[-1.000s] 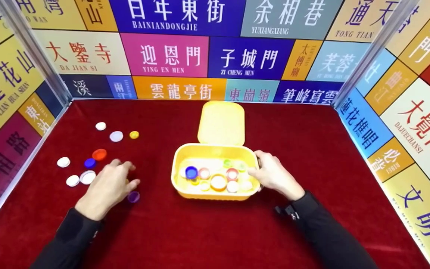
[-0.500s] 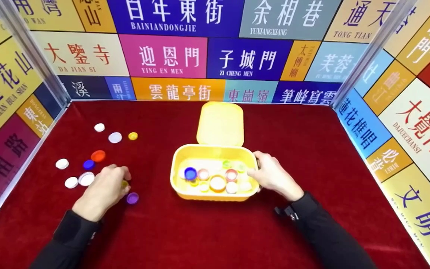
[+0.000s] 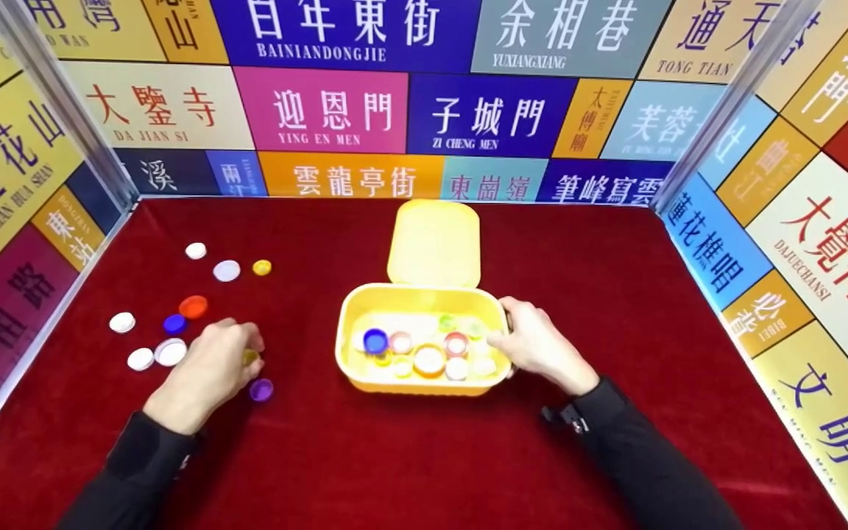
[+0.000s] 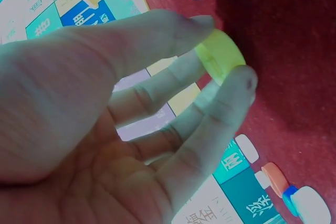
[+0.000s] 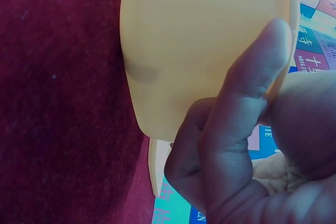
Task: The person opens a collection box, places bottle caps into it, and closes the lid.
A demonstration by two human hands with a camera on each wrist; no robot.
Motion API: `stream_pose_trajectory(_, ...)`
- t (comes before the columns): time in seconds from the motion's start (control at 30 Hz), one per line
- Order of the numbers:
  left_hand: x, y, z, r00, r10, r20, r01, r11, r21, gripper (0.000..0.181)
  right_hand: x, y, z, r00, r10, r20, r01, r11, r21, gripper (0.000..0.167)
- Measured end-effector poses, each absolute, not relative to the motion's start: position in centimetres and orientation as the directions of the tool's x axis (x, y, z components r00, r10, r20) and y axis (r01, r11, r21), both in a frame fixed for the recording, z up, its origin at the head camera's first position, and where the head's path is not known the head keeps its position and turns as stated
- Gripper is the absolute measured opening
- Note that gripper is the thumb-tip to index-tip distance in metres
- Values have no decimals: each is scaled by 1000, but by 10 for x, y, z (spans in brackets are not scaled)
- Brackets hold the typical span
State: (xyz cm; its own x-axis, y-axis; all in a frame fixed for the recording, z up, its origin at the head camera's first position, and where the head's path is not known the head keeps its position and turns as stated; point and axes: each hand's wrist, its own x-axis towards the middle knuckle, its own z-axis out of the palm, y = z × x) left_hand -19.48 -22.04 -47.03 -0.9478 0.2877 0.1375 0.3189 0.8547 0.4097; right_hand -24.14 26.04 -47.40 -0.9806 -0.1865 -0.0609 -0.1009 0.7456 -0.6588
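Observation:
My left hand (image 3: 207,372) pinches a yellow bottle cap (image 4: 223,53) between thumb and fingertips, just above the red cloth. Close by its fingertips lies a purple bottle cap (image 3: 261,390). With thumb and fingers, my right hand (image 3: 545,346) grips the right wall of a yellow plastic box (image 3: 424,385). Several caps lie inside that box, among them a blue cap (image 3: 375,341) and an orange-rimmed cap (image 3: 429,361). The box's pale yellow lid (image 3: 435,243) lies folded back behind it. In the right wrist view the box's outer side fills the upper middle.
Around the left hand several loose caps are scattered: a red cap (image 3: 193,307), a blue cap (image 3: 174,324), white caps (image 3: 122,322), a pale lilac cap (image 3: 227,271) and a small yellow cap (image 3: 262,268). Printed panels (image 3: 324,110) stand behind and beside the red cloth (image 3: 394,464).
The left hand's fingers have closed on the yellow cap beside the purple cap. The right hand stays at the box's side, and the box has not moved.

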Motion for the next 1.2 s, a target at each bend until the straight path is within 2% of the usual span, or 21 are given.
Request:
stream_pose_trajectory(0.2,-200,-202,-461,-931,290,220,359,836,415,13,-240,261,-473,-981,-190,-49,-114,757,-643,46)
stream_pose_trajectory(0.57,-213,-150,-447,-827,345,444,523,763,381,21,-241,262,-473,-981,-189,-52,-110,751,-651,46)
stream_pose_trajectory(0.87,-219,-109,-453,-758,453,470,632,688,356,24,-240,261,-474,-979,-195,-62,-105,738,-667,49)
stream_pose_trajectory(1.2,-224,-77,-468,-709,560,427,695,656,294,23,-240,262,-474,-981,-189,-48,-114,754,-647,45)
